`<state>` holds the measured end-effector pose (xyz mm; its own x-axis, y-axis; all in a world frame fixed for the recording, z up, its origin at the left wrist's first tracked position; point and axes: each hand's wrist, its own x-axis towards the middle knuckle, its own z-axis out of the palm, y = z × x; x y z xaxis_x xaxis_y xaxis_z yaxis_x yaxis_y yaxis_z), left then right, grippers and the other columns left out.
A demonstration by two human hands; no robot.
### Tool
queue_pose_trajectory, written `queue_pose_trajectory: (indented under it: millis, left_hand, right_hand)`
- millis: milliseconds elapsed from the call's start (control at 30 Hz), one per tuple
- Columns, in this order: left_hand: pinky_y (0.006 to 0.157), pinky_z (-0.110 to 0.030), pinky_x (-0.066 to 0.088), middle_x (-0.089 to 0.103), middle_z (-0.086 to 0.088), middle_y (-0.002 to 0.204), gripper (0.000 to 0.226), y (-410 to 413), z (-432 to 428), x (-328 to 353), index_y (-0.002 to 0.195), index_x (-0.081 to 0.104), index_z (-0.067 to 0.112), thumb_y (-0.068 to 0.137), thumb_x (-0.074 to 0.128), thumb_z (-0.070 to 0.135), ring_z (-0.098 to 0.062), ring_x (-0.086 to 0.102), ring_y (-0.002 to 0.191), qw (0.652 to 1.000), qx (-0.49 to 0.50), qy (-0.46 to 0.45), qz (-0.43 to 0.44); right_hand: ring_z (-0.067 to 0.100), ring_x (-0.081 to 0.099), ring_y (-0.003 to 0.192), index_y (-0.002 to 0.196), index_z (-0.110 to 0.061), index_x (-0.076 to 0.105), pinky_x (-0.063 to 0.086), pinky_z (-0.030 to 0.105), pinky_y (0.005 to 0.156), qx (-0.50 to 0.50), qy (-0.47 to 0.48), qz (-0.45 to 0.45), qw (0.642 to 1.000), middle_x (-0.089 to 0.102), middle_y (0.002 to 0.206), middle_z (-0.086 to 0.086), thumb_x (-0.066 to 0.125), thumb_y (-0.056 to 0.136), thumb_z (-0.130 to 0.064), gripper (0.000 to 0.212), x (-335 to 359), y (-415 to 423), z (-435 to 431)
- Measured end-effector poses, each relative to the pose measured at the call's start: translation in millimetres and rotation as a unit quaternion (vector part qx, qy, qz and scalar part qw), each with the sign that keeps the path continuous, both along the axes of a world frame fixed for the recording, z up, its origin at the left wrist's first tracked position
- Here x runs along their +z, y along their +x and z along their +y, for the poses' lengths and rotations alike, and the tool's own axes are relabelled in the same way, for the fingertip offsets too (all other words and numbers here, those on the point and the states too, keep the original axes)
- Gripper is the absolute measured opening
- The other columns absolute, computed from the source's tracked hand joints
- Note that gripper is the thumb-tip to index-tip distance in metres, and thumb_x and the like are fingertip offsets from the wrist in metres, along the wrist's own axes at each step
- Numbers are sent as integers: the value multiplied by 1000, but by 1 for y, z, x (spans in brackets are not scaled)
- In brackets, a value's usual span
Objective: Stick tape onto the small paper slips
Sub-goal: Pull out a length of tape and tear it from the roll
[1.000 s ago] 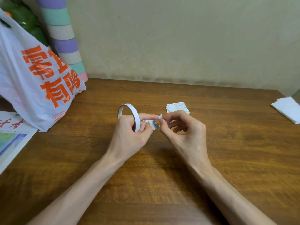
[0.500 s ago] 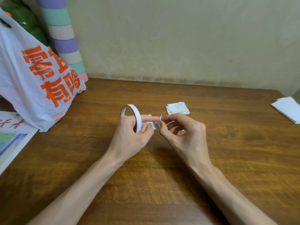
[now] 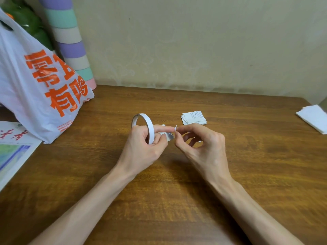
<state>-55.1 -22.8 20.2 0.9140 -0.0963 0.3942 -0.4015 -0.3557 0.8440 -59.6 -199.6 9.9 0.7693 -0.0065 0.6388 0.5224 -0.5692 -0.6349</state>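
A thin white tape roll [image 3: 145, 122] stands upright in my left hand [image 3: 145, 144], whose fingers curl round it above the table's middle. That hand's index finger stretches right over a small paper slip [image 3: 169, 137] held under it. My right hand [image 3: 200, 144] pinches a tiny white tape end [image 3: 175, 128] between thumb and forefinger, right at the left index fingertip. A small stack of printed paper slips [image 3: 193, 117] lies on the wooden table [image 3: 177, 200] just behind my hands.
A white plastic bag with orange lettering [image 3: 39, 82] sits at the left. Behind it stands a column striped in pastel bands [image 3: 70, 45]. Printed sheets [image 3: 12, 152] lie at the left edge. A folded white tissue [image 3: 315, 117] rests at the far right, and a wall closes the back.
The tape roll and my left hand have shifted slightly right. My right fingertips have closed in on the tape end, which now looks smaller and more bunched.
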Motion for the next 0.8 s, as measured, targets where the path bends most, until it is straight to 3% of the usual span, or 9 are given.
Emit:
queue_pose_trajectory:
  millis: [33, 100, 200, 367, 433, 500, 567, 733, 800]
  left_hand:
    - [67, -18, 54, 42, 19, 43, 26, 0, 0, 0, 104, 82, 13, 95, 64, -4, 0, 48, 44, 1000, -2, 2, -1]
    - [75, -45, 63, 47, 22, 44, 25, -1, 0, 1, 105, 82, 12, 96, 64, -3, -2, 49, 44, 1000, -6, 6, 1]
    - [85, -56, 61, 49, 25, 45, 25, -2, -1, 2, 104, 81, 10, 95, 64, -5, 2, 52, 46, 1000, -6, 0, 1]
    - [82, -39, 63, 47, 22, 45, 19, 0, 0, 0, 103, 82, 12, 95, 69, 1, 2, 53, 48, 1000, -9, -2, -7]
    - [66, -32, 58, 39, 16, 44, 12, 2, 1, -2, 101, 82, 19, 93, 76, 12, -4, 42, 42, 1000, -7, -11, -6]
    - [49, -40, 39, 36, 13, 45, 5, 4, 1, -4, 95, 81, 24, 91, 81, 23, -8, 31, 43, 1000, 5, -18, -9]
    - [46, -44, 34, 35, 11, 45, 2, 6, 2, -5, 91, 80, 25, 90, 81, 26, -13, 29, 44, 1000, 21, -20, -11]
    - [47, -21, 37, 46, 16, 43, 4, 6, 3, -7, 94, 80, 19, 90, 80, 17, -7, 43, 40, 999, 39, -9, -1]
    - [46, -18, 38, 51, 10, 46, 5, 6, 3, -8, 94, 80, 19, 89, 81, 18, -6, 46, 42, 999, 42, -9, 5]
  right_hand:
    - [6, 66, 66, 91, -17, 79, 54, 22, 62, -1, -1, 0, 1000, 75, 84, -17, 81, 87, -12, 7, 0, 0, 0]
    - [7, 66, 66, 91, -17, 79, 54, 21, 62, -4, -2, -3, 1000, 75, 84, -16, 81, 86, -10, 8, -1, 0, 0]
    - [6, 65, 65, 91, -17, 79, 53, 20, 63, -10, -11, -9, 1000, 74, 82, -16, 81, 87, -10, 9, -1, 1, 0]
    - [5, 65, 66, 90, -18, 79, 50, 15, 65, -14, -13, -9, 1000, 72, 81, -18, 80, 87, -8, 10, -1, 1, -1]
    - [6, 66, 66, 90, -18, 78, 49, 13, 65, -9, -7, -6, 1000, 72, 82, -18, 80, 88, -7, 10, 0, 0, 0]
    - [7, 66, 67, 89, -18, 77, 49, 14, 64, -4, -2, -3, 1000, 74, 83, -16, 79, 89, -8, 11, 0, 0, 1]
    - [7, 66, 67, 89, -18, 77, 50, 16, 63, -2, 0, -2, 1000, 74, 83, -16, 79, 89, -8, 11, 1, -1, 1]
    - [9, 66, 68, 90, -18, 77, 52, 21, 60, 9, 2, -1, 1000, 73, 85, -17, 78, 90, -9, 9, 0, -1, 3]
    - [10, 67, 68, 91, -17, 77, 52, 22, 60, 14, 5, -1, 1000, 74, 86, -14, 78, 90, -9, 8, -1, -2, 3]
